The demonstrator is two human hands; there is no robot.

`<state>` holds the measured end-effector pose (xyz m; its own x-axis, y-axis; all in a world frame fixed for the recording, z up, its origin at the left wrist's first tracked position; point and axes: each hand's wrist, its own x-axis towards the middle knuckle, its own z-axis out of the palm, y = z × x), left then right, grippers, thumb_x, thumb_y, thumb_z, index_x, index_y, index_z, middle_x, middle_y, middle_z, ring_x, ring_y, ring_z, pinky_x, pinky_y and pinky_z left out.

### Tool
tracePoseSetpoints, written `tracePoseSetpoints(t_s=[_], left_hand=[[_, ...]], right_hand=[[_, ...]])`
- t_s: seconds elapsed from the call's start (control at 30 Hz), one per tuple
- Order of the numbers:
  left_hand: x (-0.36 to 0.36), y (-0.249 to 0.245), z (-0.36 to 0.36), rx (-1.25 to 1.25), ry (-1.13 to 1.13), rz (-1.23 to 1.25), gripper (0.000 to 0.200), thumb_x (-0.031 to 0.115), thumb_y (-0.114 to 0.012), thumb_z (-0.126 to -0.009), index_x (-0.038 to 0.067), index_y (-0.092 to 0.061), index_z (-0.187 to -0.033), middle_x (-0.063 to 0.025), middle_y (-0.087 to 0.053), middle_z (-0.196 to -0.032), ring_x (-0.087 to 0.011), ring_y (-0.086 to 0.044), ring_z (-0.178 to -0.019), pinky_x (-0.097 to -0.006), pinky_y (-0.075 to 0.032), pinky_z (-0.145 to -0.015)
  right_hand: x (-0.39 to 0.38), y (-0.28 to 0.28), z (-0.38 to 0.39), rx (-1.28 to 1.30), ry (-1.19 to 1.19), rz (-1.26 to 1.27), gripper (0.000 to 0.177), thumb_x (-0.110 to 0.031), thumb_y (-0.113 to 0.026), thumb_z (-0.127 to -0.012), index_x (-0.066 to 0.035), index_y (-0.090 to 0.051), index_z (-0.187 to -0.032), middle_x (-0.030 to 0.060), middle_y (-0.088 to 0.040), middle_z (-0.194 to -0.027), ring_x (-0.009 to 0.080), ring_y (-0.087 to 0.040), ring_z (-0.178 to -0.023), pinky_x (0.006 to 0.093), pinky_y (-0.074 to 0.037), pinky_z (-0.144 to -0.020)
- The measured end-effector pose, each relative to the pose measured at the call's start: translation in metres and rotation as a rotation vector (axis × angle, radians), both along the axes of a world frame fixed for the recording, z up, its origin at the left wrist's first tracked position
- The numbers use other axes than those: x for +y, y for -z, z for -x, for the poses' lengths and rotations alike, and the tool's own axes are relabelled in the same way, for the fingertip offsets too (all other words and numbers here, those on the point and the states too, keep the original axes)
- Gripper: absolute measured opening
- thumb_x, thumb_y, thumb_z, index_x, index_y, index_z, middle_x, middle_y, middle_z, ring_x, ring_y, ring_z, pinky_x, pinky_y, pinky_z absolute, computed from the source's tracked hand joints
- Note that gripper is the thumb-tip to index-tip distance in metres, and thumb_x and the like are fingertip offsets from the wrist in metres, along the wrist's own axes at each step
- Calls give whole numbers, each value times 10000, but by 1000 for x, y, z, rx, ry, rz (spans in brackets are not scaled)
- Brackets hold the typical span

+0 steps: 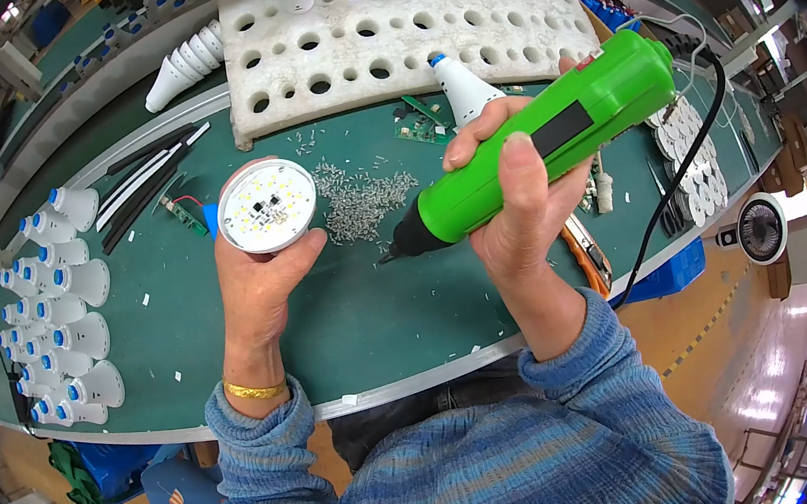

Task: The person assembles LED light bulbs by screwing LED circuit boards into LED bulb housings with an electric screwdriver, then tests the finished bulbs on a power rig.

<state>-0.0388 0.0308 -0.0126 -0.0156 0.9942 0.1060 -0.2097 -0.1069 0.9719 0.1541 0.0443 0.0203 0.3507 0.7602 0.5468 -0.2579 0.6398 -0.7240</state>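
My left hand (261,284) is wrapped round a white bulb housing (267,206), its round LED board facing up. In my right hand (529,206) is a green electric screwdriver (550,133), tilted so that its black nose and bit point down to the left. The bit tip is just below a pile of small screws (362,202) on the green table (392,324). The pile is between my two hands. Behind the screwdriver, a white cone-shaped housing (466,91) with a blue tip leans near the foam board.
A foam board (418,44) with holes spans the back. Rows of white housings (75,282) stand at the left, near black and white strips (148,178). Right: an orange cutter (588,254), stacked round boards (690,166), scissors (665,205) and the screwdriver's black cable (690,161).
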Motion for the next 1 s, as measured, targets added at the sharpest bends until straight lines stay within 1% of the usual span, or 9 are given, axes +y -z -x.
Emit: tracePoseSetpoints(t_s=[0.03, 0.1, 0.47, 0.57, 0.63, 0.73, 0.9, 0.97, 1.0], left_hand=[[0, 0, 0, 3, -1, -3, 647, -1, -687, -608, 13, -482, -1222, -74, -607, -1013, -161, -585, -926, -278, -463, -807], [0, 0, 0, 12, 24, -18, 642, -32, -707, -624, 8, -474, -1220, -61, -595, -1044, -128, -572, -943, -259, -465, -822], [0, 0, 1, 13, 50, -9, 649, -54, -710, -622, 10, -468, -1220, -52, -585, -1059, -113, -562, -957, -252, -457, -844], [0, 0, 1, 37, 57, 0, 645, -50, -708, -615, 10, -473, -1212, -49, -584, -1052, -112, -560, -959, -253, -455, -844], [1, -2, 1, 56, 75, 1, 641, -46, -705, -607, 8, -478, -1204, -47, -583, -1049, -112, -559, -962, -253, -453, -846], [0, -4, 3, 137, 177, -34, 650, -41, -700, -594, 5, -478, -1203, -49, -579, -1059, -111, -554, -974, -252, -448, -853], [1, -4, 1, 348, 521, -92, 626, 2, -715, -585, 19, -523, -1180, -71, -549, -1199, -160, -510, -1117, -292, -369, -978], [1, -4, -3, 371, 632, -90, 663, 37, -703, -519, 20, -542, -1163, -111, -497, -1276, -222, -469, -1188, -331, -331, -1013], [1, -2, -5, 380, 673, -100, 688, 66, -696, -475, 10, -554, -1146, -134, -480, -1297, -246, -451, -1206, -354, -311, -1027]], right_hand=[[0, 2, 4, -25, 18, -9, 665, -115, -586, -809, -53, -153, -1309, 134, -544, -803, 177, -566, -607, 305, -495, -555], [0, 4, 8, -59, 31, -13, 780, -167, -583, -833, -54, -84, -1422, 140, -543, -811, 183, -563, -608, 307, -490, -543], [2, 5, 7, -78, 24, -5, 756, -155, -585, -828, -40, -113, -1407, 139, -543, -827, 185, -566, -625, 320, -493, -552], [2, 1, 3, 19, -3, -12, 637, -24, -598, -763, -18, -207, -1265, 123, -553, -776, 168, -577, -611, 299, -507, -574], [1, -5, 0, 48, 26, -16, 690, -47, -596, -774, -14, -170, -1316, 124, -554, -770, 167, -574, -598, 297, -503, -568], [3, -12, -10, 48, 85, -36, 737, -116, -577, -805, -14, -122, -1375, 124, -554, -765, 166, -564, -572, 294, -492, -549], [2, -20, -32, 84, 158, -61, 750, -219, -566, -823, -26, -110, -1386, 119, -539, -781, 169, -559, -586, 303, -491, -534], [2, -20, -41, 123, 173, -88, 766, -268, -569, -829, -33, -106, -1392, 120, -527, -810, 176, -560, -619, 321, -497, -540], [1, -19, -44, 129, 159, -84, 681, -290, -536, -858, -52, -158, -1372, 110, -523, -827, 172, -547, -637, 321, -479, -565]])
